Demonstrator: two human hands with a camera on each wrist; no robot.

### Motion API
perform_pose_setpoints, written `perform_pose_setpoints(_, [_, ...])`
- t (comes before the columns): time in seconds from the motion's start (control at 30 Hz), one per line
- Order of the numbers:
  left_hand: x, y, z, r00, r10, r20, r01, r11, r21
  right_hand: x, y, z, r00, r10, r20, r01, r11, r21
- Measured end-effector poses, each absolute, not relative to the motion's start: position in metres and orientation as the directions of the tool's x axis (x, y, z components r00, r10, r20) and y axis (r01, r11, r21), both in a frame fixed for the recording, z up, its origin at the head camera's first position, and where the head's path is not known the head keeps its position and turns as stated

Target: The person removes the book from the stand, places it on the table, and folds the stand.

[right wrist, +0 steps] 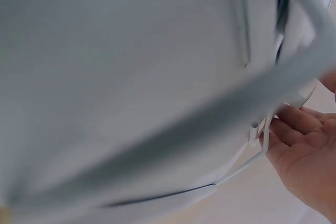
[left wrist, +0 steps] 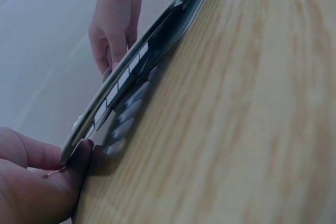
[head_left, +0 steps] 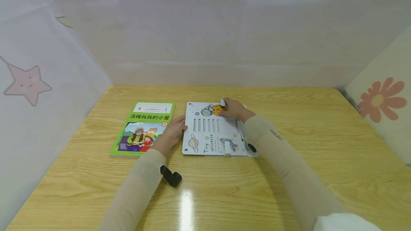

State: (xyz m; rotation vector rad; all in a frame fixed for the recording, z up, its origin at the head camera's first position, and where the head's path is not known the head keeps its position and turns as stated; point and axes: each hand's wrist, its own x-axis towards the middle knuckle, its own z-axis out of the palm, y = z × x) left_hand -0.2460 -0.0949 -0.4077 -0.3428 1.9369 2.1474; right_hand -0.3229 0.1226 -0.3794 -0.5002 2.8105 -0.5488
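Observation:
A white book stand (head_left: 205,126), printed with planets and the words "Tiny universe", lies on the table with a row of slots across its middle. My left hand (head_left: 174,131) holds its left edge; the left wrist view shows the thumb above and fingers (left wrist: 79,158) beneath. At the stand's upper right, my right hand (head_left: 236,109) pinches a small white tab (head_left: 223,103). A white clip (head_left: 227,148) sits on the near edge. Close up in the right wrist view are a pale panel (right wrist: 131,66) and a blurred grey bar (right wrist: 173,129).
Left of the stand lies a green-bordered picture book (head_left: 144,129), its cover upward. Both rest on a wooden table (head_left: 305,124). White cloth (head_left: 205,45) rises behind the table and at both sides.

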Motion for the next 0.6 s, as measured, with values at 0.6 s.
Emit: perform_pose_setpoints(0.6, [-0.2504, -0.0965, -0.4108, -0.951, 0.019, -0.308, -0.307, -0.152, 0.939, -0.3132, 0.1229, -0.3780, -0.919, -0.371, -0.134, -0.289, 0.864, -0.412])
